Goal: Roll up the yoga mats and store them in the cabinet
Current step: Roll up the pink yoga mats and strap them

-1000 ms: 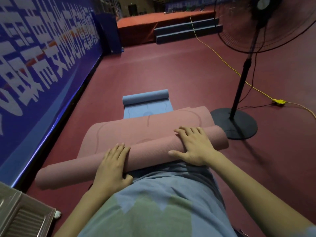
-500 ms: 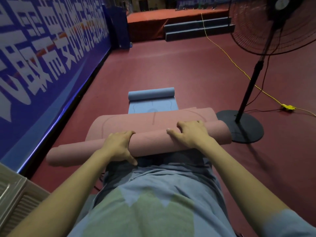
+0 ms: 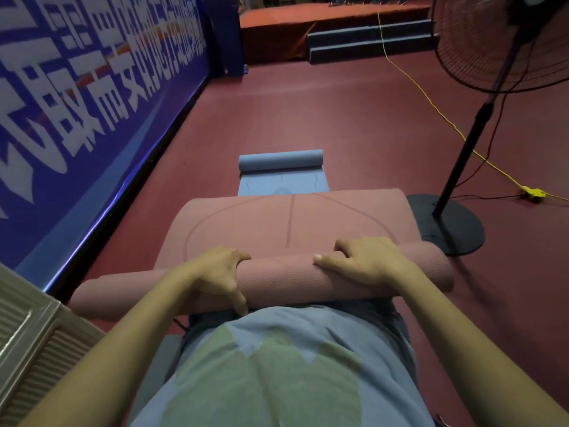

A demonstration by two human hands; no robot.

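fan head (image 3: 505, 41) cut off at top and right, banner (image 3: 92, 87) lettering cropped, cabinet (image 3: 34, 343) only partly visible

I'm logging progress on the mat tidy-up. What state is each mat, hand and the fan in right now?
pink mat: partly rolled, far part flat on the floor
blue mat: partly rolled, roll at its far end
left hand: curled over the pink roll
right hand: curled over the pink roll
fan: standing upright; spinning or not, cannot tell
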